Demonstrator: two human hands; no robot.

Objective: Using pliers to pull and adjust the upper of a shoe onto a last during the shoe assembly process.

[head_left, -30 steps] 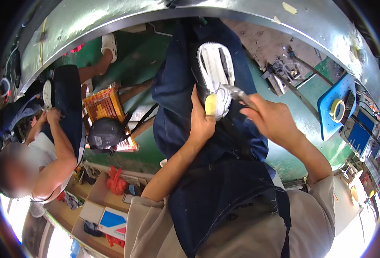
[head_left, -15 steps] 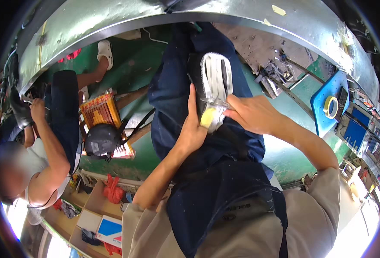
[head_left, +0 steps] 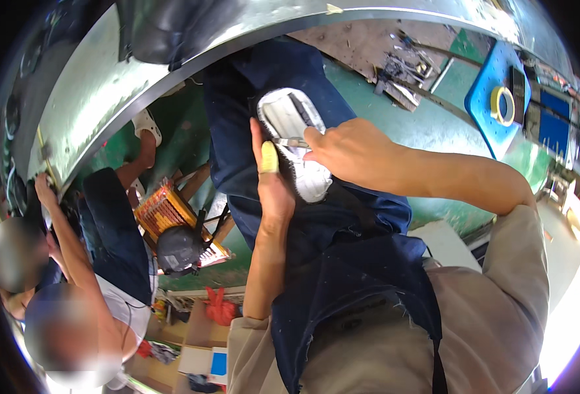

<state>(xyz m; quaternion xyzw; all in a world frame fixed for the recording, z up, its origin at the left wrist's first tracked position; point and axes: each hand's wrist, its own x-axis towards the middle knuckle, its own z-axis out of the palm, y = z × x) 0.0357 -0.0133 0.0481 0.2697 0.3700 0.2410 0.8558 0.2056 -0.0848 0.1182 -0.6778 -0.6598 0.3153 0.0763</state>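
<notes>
A dark shoe upper lies across my lap on dark blue cloth, its white, sole-shaped bottom (head_left: 291,113) facing up and a stitched-looking edge running round it. My left hand (head_left: 275,196) grips the near left side of the shoe, fingers along its edge. A yellow cover (head_left: 269,157) wraps the left thumb. In my right hand (head_left: 348,152), closed above the white bottom, is a small metal tool (head_left: 291,142). Its tip reaches the left edge near that thumb. The fist hides its handle, so its exact kind is unclear.
A metal-topped bench edge (head_left: 250,41) curves in front. To the left, people work beside a stool (head_left: 165,209) with a black cap (head_left: 178,249) on it. At right, a blue board (head_left: 484,98) carries a yellow tape roll (head_left: 502,106). Wooden shelving (head_left: 195,331) stands lower left.
My view has shifted and turned. The shoe now tilts the other way, and the metal tool has moved toward its left edge. Both hands keep their hold.
</notes>
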